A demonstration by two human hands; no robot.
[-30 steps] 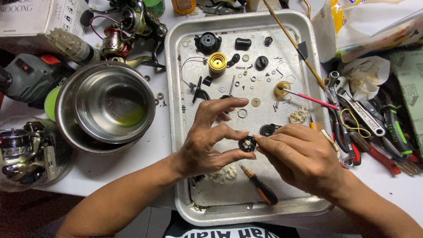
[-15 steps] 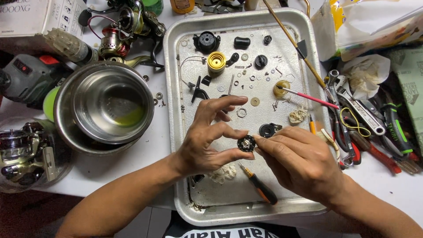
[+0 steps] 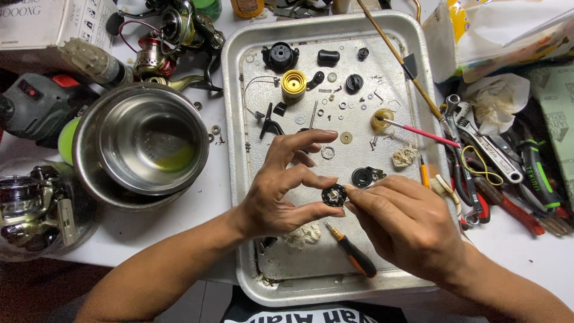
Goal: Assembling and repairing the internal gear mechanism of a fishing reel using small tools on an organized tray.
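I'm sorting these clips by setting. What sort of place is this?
Probably a hobby repair bench for fishing reels: a metal tray of small loose parts, hand tools at the side, and whole fishing reels nearby.

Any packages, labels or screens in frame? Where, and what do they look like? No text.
White cardboard box: top left corner, rectangular, dark print.
Crinkled plastic bag: top right, white with yellow and orange print.
Green flat carton: right edge, dull green, dark lettering.
No screens.
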